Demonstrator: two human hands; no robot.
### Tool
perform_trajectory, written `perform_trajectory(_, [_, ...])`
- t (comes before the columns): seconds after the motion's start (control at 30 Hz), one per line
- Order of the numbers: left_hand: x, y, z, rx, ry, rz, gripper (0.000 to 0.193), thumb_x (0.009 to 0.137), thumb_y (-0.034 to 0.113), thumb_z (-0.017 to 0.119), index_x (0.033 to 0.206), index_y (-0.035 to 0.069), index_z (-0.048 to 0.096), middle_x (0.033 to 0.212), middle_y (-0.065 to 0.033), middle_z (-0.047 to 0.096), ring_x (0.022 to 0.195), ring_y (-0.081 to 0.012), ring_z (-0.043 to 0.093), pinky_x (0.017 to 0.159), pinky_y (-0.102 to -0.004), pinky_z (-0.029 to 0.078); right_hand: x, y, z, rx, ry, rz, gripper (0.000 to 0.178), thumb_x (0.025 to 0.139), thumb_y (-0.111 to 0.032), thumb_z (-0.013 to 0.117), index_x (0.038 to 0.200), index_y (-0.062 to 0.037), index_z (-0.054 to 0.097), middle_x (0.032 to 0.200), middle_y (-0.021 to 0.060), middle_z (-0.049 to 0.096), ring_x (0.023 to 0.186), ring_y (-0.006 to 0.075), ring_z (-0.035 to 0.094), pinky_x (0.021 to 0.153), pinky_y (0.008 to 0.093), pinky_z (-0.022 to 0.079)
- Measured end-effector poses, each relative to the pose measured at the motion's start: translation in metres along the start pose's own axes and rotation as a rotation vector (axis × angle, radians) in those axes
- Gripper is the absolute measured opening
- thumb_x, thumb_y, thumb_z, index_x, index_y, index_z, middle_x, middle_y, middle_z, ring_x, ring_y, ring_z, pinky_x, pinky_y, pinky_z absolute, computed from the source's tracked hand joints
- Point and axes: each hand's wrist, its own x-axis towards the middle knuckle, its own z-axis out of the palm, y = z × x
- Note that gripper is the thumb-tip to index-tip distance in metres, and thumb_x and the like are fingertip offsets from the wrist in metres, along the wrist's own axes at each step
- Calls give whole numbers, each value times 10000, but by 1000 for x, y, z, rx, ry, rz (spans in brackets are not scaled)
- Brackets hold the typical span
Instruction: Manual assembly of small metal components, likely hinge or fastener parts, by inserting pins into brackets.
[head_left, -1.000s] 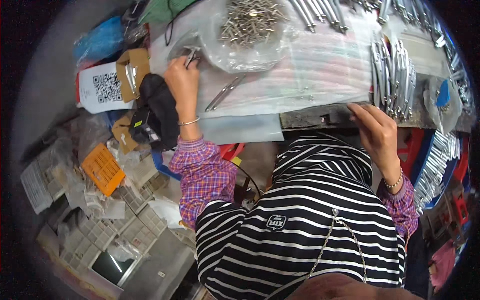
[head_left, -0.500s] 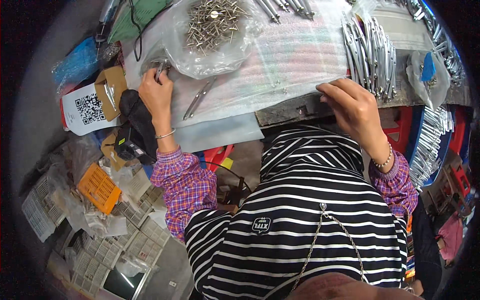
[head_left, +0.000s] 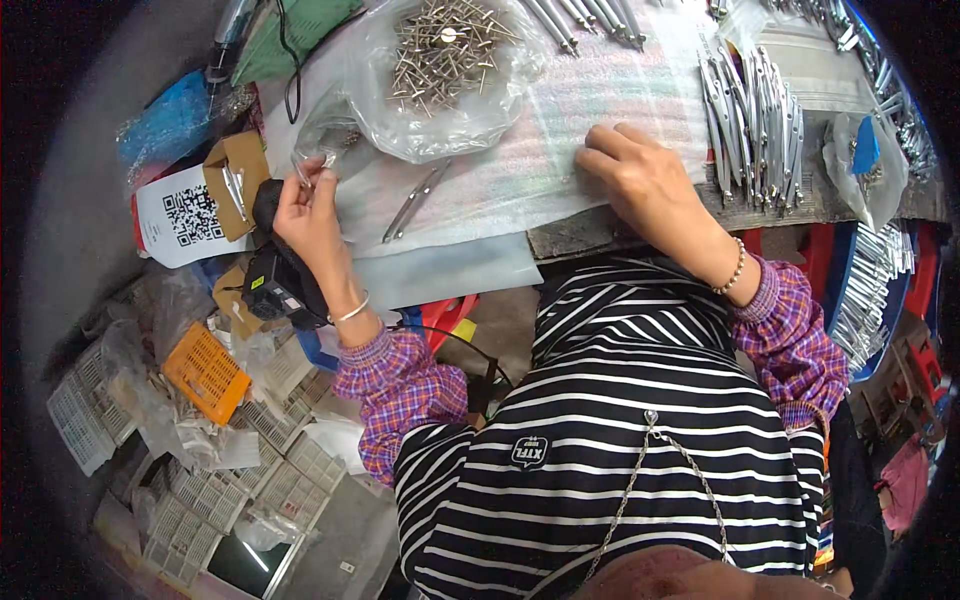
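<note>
My left hand (head_left: 308, 215) is at the mouth of a small clear bag (head_left: 325, 125) holding tiny metal parts. Its thumb and forefinger pinch together at a bright spot too small to name. To its right lies a pair of slim grey metal bars (head_left: 415, 203) on the foam sheet (head_left: 500, 180). Above them sits a large clear bag (head_left: 400, 140) full of metal rivets or pins (head_left: 450, 55). My right hand (head_left: 640, 180) rests on the sheet toward the right, palm down. Its fingers curl inward, and whatever is under the fingertips is hidden.
Grey metal bars (head_left: 755, 125) lie bunched on the right, beside a clear bag with a blue piece (head_left: 865, 150). More fill a blue bin (head_left: 865, 290) below. A cardboard box (head_left: 235, 180), a printed card (head_left: 180, 220) and a black device (head_left: 275, 285) crowd the left edge.
My right hand has moved left and farther onto the sheet, covering the spot where small metal bits lay. My left hand has drawn back slightly at the small bag. The view has shifted slightly.
</note>
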Motion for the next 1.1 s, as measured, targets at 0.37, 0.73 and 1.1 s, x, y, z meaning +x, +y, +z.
perform_trajectory(0.37, [-50, 46, 56, -414, -375, -348, 190, 772, 26, 603, 958, 0, 633, 751, -23, 623, 478, -2, 371, 421, -157, 226, 1, 2, -12, 148, 40, -12, 156, 707, 15, 562, 861, -5, 556, 780, 67, 549, 688, 206, 560, 579, 296, 469])
perform_trajectory(0.73, [-96, 86, 140, -531, -742, -427, 159, 745, 20, 653, 898, -5, 617, 749, -73, 633, 517, -11, 458, 425, -134, 277, -42, -5, -40, 1706, 68, 880, 171, 795, -45, 614, 952, 22, 595, 862, 87, 622, 752, 112, 600, 655, 211, 510])
perform_trajectory(1.1, [-104, 94, 151, -398, -763, -296, 125, 666, -80, 684, 766, -30, 628, 734, -3, 587, 588, -13, 407, 534, -163, 332, -51, -4, -33, 1667, 103, 846, 186, 789, -14, 613, 965, 29, 574, 841, 78, 622, 736, 110, 599, 650, 212, 504])
